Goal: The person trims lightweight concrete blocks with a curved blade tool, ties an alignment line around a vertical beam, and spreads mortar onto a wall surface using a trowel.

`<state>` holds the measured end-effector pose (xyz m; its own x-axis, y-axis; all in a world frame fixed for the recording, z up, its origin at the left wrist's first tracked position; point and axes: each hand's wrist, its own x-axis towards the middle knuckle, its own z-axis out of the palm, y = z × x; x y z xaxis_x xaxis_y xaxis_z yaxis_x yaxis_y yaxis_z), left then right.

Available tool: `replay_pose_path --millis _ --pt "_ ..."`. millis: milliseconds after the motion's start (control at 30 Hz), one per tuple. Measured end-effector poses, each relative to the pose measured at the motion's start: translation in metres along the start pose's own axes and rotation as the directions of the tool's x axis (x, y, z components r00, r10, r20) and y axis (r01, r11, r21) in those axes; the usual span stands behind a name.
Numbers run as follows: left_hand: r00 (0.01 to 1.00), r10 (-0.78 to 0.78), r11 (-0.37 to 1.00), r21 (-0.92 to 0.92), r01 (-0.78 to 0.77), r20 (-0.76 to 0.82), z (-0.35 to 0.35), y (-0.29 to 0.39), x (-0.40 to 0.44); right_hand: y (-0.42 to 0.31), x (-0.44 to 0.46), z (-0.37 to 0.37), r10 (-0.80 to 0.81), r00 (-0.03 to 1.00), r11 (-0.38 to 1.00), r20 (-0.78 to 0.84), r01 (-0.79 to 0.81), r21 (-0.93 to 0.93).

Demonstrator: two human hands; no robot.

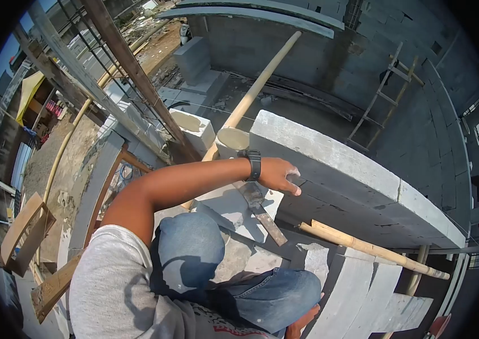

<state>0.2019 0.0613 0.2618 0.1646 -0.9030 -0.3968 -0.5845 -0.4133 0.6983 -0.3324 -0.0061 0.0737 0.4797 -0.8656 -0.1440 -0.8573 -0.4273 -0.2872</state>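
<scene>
My left hand (277,174), with a black watch (254,165) on the wrist, reaches across in front of the near face of a grey block wall (330,186). Its thumb and a dusty finger stand apart with nothing visible between them; I cannot tell whether they touch the block. Just below lies a flat wooden strip (268,220), on pale blocks. A round bucket (232,139) filled with greyish material stands behind the wrist, at the wall's end. Low in the view, a bit of skin shows past my bent knee, probably my right hand (303,323); its fingers are mostly hidden.
A bamboo pole (265,79) slants behind the bucket; another bamboo pole (375,251) lies along the wall's foot. Grey blocks (358,288) are at lower right. A wooden ladder (383,96) leans at the back. A brown post (132,68) and rebar rise at left.
</scene>
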Motion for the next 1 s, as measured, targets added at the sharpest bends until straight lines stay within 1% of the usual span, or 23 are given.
replay_pose_path --millis 33,100,167,233,267,300,333,367,400,467,500,567,600,633,667,733,767,800,833,867,933,967,1000 --pt "0.997 -0.025 1.000 -0.008 0.025 -0.069 -0.005 -0.012 -0.009 0.008 0.005 0.010 0.013 1.000 0.999 0.001 -0.013 0.040" --pt "0.997 -0.018 0.997 -0.072 0.012 -0.078 0.001 -0.041 -0.020 0.030 0.008 0.026 0.059 0.998 0.993 0.017 -0.060 0.104" --pt "0.999 -0.003 0.995 -0.096 -0.001 -0.046 0.013 -0.058 -0.017 0.038 0.008 0.020 -0.044 0.999 0.980 -0.023 0.048 0.193" --pt "0.997 0.071 0.997 -0.024 -0.071 -0.009 0.024 -0.045 -0.009 0.042 0.018 0.018 -0.130 0.991 0.981 -0.019 0.131 0.146" --pt "0.991 0.129 0.991 0.026 -0.130 0.038 0.028 -0.030 -0.002 0.053 0.024 0.025 -0.134 0.991 0.989 0.007 0.133 0.061" --pt "0.972 0.190 0.975 0.090 -0.203 0.137 0.027 -0.006 0.002 0.061 0.009 0.031 -0.091 0.996 0.996 0.020 0.092 -0.016" --pt "0.951 0.262 0.953 0.113 -0.282 0.167 0.037 0.007 0.015 0.025 -0.002 0.005 -0.049 0.998 0.995 0.050 0.053 -0.079" --pt "0.911 0.344 0.916 0.130 -0.379 0.228 0.052 0.019 0.028 -0.009 0.003 -0.018 0.030 0.996 0.991 0.083 -0.019 -0.129" --pt "0.849 0.428 0.866 0.129 -0.484 0.309 0.069 0.034 0.041 -0.022 0.001 -0.027 0.052 0.993 0.996 0.104 -0.044 -0.077" --pt "0.727 0.500 0.760 0.163 -0.629 0.471 0.101 0.075 0.055 -0.044 -0.008 -0.041 0.127 0.990 0.989 0.056 -0.122 -0.083" --pt "0.664 0.527 0.700 0.171 -0.693 0.531 0.118 0.095 0.064 -0.055 -0.013 -0.046 0.210 0.975 0.975 0.071 -0.203 -0.092" --pt "0.525 0.576 0.561 0.165 -0.811 0.627 0.169 0.113 0.081 -0.068 -0.033 -0.033 0.281 0.956 0.956 -0.083 -0.287 -0.061" --pt "0.467 0.608 0.486 0.163 -0.858 0.642 0.193 0.128 0.087 -0.070 -0.039 -0.026 0.305 0.936 0.943 -0.177 -0.322 -0.079" --pt "0.478 0.498 0.469 0.239 -0.850 0.724 0.210 0.158 0.081 -0.077 -0.046 -0.024 0.343 0.914 0.928 -0.216 -0.365 -0.071" --pt "0.406 0.573 0.345 0.239 -0.908 0.712 0.244 0.151 0.093 -0.082 -0.055 -0.022 0.368 0.896 0.916 -0.246 -0.395 -0.067" --pt "0.327 0.627 0.143 0.308 -0.941 0.707 0.290 0.163 0.092 -0.089 -0.084 -0.033 0.486 0.843 0.873 -0.231 -0.459 0.164" --pt "0.313 0.607 0.126 0.300 -0.946 0.730 0.311 0.168 0.092 -0.093 -0.100 -0.040 0.534 0.816 0.837 -0.220 -0.473 0.275" --pt "0.299 0.582 0.112 0.289 -0.951 0.756 0.330 0.171 0.090 -0.092 -0.124 -0.046 0.611 0.764 0.773 -0.208 -0.518 0.365" --pt "0.282 0.558 0.098 0.275 -0.956 0.780 0.349 0.174 0.086 -0.090 -0.153 -0.059 0.678 0.705 0.724 -0.208 -0.590 0.359" --pt "0.300 0.540 0.091 0.299 -0.950 0.787 0.362 0.176 0.082 -0.089 -0.185 -0.072 0.743 0.637 0.664 -0.206 -0.660 0.353" --pt "0.325 0.505 0.072 0.336 -0.939 0.800 0.379 0.180 0.077 -0.088 -0.258 -0.091 0.843 0.428 0.524 -0.326 -0.791 0.315" --pt "0.346 0.495 0.093 0.347 -0.933 0.798 0.381 0.179 0.079 -0.082 -0.311 -0.101 0.904 0.236 0.332 -0.356 -0.913 0.238" --pt "0.365 0.480 0.117 0.354 -0.928 0.797 0.391 0.179 0.080 -0.088 -0.369 -0.110 0.918 0.041 0.111 -0.394 -0.981 0.158"
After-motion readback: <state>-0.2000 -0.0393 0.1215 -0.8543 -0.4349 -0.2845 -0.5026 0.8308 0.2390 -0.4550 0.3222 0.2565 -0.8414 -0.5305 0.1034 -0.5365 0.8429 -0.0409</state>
